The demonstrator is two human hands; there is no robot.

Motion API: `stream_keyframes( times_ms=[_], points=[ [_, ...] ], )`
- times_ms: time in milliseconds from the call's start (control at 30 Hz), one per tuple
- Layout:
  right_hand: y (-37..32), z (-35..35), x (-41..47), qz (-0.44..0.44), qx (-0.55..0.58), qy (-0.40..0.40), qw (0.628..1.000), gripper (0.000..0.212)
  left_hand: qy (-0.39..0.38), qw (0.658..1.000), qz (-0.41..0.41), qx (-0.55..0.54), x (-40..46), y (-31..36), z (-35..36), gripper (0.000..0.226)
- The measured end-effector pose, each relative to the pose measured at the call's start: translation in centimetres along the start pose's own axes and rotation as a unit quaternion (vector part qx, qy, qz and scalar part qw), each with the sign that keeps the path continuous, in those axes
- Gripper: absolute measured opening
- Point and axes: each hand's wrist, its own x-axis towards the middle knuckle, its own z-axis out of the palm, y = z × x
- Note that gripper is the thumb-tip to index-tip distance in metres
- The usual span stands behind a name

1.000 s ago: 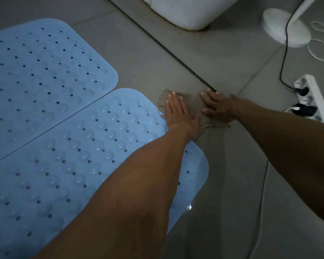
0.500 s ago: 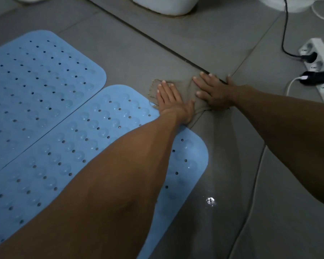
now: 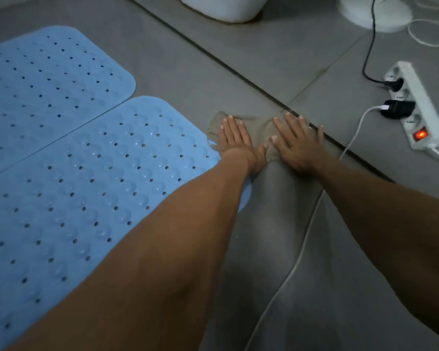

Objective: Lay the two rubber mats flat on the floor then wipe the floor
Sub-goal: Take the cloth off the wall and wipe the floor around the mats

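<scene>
- Grey tiles make up the floor (image 3: 238,59), crossed by a dark groove running from far left to near right.
- Two blue rubber mats lie flat on your left, edge to edge: the far mat (image 3: 48,84) and the near mat (image 3: 99,186).
- A white power strip (image 3: 416,107) with a lit red switch sits at right; a white cable (image 3: 302,249) trails towards you.
- Your left hand (image 3: 236,143) and right hand (image 3: 297,143) press palm-down, fingers straight, on a brownish cloth (image 3: 257,127) just right of the near mat.
</scene>
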Motion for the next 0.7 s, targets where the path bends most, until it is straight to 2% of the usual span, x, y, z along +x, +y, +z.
stream_keyframes(
  times_ms=[200, 400, 500, 700],
  points=[
    [4.0, 0.8, -8.4, 0.080, 0.041, -0.023, 0.996, 0.066, 0.007, 0.997, 0.081, 0.012, -5.5, 4.7, 2.3, 0.080],
    [3.2, 0.7, -15.3, 0.101, 0.037, -0.087, 0.990, 0.067, 0.015, 0.990, 0.136, 0.018, -12.3, 5.8, 5.0, 0.076],
    [1.8, 1.9, -18.3, 0.149, 0.042, -0.120, 0.981, 0.064, 0.011, 0.990, 0.142, 0.007, -16.1, 5.1, 6.3, 0.074],
    [-3.7, 4.2, -25.4, 0.171, 0.063, -0.130, 0.975, 0.066, 0.012, 0.990, 0.143, 0.003, -22.4, 0.0, 8.8, 0.077]
  ],
)
